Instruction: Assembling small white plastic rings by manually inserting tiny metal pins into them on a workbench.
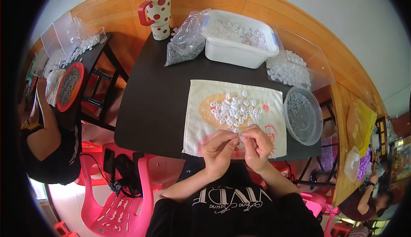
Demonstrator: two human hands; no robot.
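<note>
My left hand (219, 150) and my right hand (257, 146) meet over the near edge of a cream towel (195, 123), fingers pinched together. A small white plastic piece (235, 131) shows at the left fingertips. What the right fingertips pinch is too small to make out. Just beyond my hands lies a loose pile of white oval plastic pieces (236, 109), several with holes in them. To the right of the towel stands a round clear tub (314, 123) with small grey metal-looking parts inside.
On the dark table (147, 95) stand a spotted tumbler (159, 14), a plastic bag (185, 44) of grey parts, a white bin (235, 56) and a clear box (314, 63) with white pieces. Pink chair (145, 181) at left. People work at both sides.
</note>
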